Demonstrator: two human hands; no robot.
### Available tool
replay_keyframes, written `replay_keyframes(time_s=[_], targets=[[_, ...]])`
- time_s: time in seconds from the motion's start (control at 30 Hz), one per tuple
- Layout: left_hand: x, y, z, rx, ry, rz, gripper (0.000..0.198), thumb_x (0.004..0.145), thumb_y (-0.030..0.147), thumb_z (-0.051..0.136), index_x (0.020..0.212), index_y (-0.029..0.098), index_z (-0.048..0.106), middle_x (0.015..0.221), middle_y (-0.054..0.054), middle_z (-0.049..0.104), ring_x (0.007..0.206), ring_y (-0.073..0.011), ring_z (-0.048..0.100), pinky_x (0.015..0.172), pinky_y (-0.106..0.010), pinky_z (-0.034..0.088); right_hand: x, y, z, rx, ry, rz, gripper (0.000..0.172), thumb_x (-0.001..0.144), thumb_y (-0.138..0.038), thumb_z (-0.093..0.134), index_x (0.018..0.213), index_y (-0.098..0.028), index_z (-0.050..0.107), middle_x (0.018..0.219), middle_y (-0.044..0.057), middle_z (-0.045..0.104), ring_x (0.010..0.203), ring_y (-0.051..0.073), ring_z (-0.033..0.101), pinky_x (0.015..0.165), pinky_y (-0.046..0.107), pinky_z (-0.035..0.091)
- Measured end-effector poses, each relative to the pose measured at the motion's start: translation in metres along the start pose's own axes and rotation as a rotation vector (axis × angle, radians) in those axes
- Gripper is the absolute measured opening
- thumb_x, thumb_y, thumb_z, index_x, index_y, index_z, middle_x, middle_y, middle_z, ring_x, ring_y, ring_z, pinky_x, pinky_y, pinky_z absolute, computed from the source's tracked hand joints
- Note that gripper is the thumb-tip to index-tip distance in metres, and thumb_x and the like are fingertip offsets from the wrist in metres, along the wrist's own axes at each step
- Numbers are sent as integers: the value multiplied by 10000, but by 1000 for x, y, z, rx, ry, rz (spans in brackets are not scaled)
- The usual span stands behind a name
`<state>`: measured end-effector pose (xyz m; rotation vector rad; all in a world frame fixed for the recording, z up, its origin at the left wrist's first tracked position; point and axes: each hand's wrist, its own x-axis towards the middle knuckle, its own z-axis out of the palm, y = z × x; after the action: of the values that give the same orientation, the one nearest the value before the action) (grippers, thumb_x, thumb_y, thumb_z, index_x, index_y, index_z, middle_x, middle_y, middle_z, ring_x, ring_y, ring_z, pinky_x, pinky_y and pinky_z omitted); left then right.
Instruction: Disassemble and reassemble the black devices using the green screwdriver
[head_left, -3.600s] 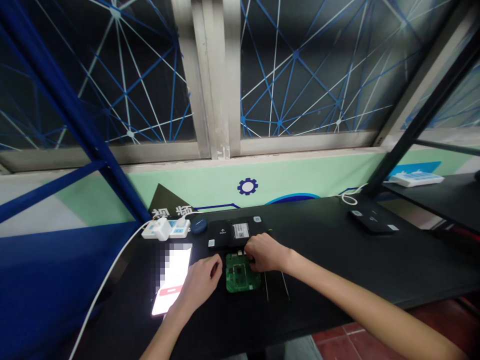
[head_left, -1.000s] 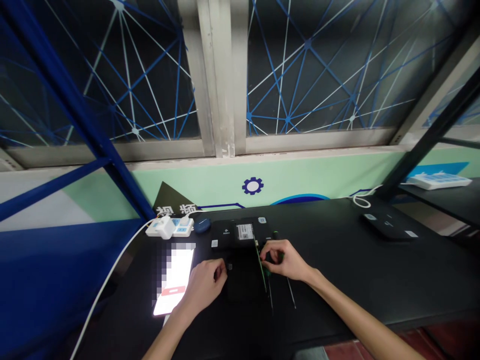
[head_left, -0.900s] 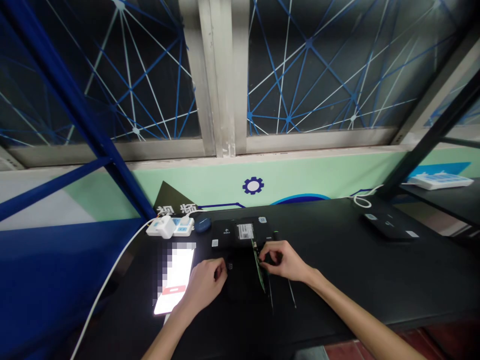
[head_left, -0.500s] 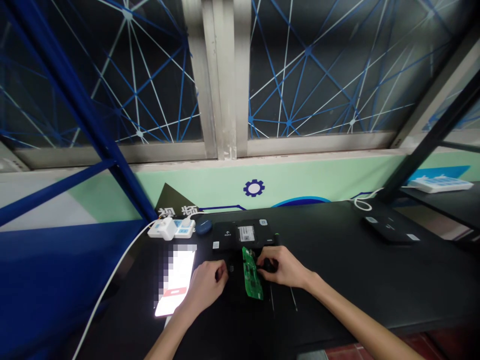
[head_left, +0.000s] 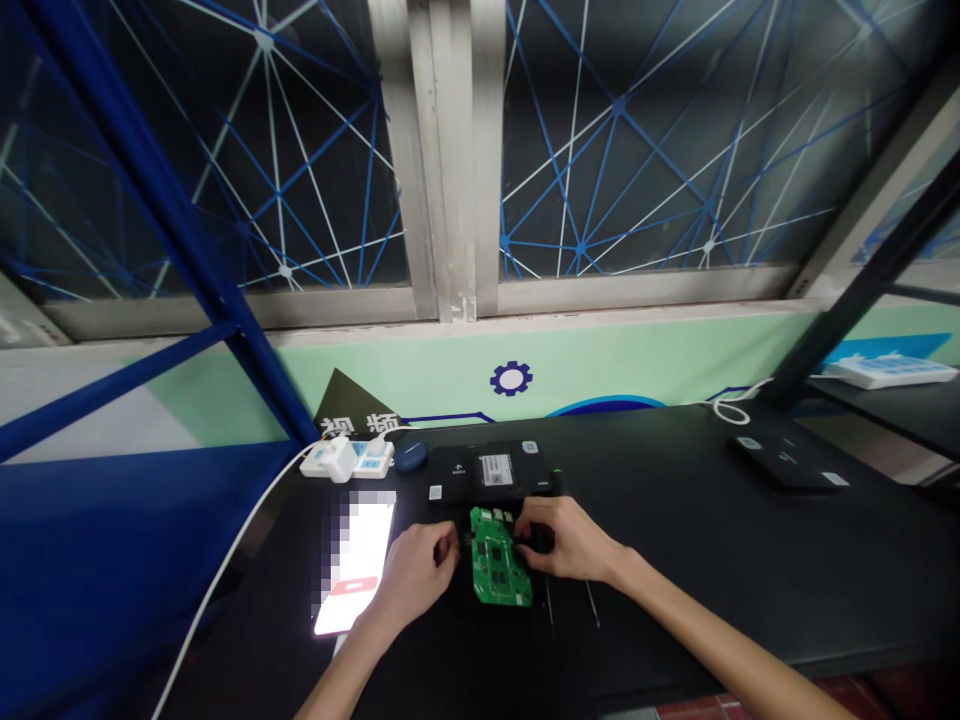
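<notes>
A green printed circuit board (head_left: 499,570) lies flat on the black desk (head_left: 675,510), just below a black rectangular electronic unit (head_left: 495,470). Right hand (head_left: 562,545): grip half-curled, fingers at the board's upper right edge, a small dark object (head_left: 541,540) beneath them; hold unclear. Left hand (head_left: 412,575): grip loosely curled just beside the board's left edge; contents cannot be told.

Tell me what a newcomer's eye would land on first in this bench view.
The bright green circuit board on the black table, between the left hand and right hand, catches the eye first. Next comes the glowing phone left of it, then the blue-and-white web pattern on the windows above.
</notes>
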<state>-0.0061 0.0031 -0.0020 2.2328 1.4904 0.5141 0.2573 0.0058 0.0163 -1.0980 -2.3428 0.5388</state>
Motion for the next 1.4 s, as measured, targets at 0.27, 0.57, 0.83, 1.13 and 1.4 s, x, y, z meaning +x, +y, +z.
replay_keyframes(time_s=[0.27,0.57,0.83,1.13,1.4], targets=[[0,2,-2,-9,-13,0,199,845,128,481,670,202,539,618,29,579,557,-128,545,561,-232,295,1,0,0,-62,-17,0,108,767,-193,653,864,-205,698,838,7,668,706,145,619,651,236,421],[0,3,-3,-36,-18,15,247,891,194,458,657,205,537,583,50,536,534,-112,517,561,-216,304,5,3,2,-100,-38,18,104,756,-200,665,847,-216,713,829,-3,663,676,134,606,629,230,410],[0,3,-2,-40,-3,16,231,893,191,468,677,208,545,591,54,550,534,-109,519,552,-212,292,4,-1,1,-190,-43,4,79,751,-215,669,820,-211,708,863,8,648,669,138,588,602,243,379],[0,2,0,-34,9,-8,226,890,176,476,679,205,552,600,49,570,543,-113,530,542,-217,271,6,-2,-4,-169,-72,-13,97,803,-213,648,882,-220,702,874,7,654,722,151,617,643,252,417],[0,2,0,-29,8,-13,224,881,166,485,671,204,554,594,48,571,537,-111,531,540,-220,268,29,3,-20,-223,123,-18,508,773,-338,703,1251,-217,580,1201,97,606,1094,284,535,918,405,454]])
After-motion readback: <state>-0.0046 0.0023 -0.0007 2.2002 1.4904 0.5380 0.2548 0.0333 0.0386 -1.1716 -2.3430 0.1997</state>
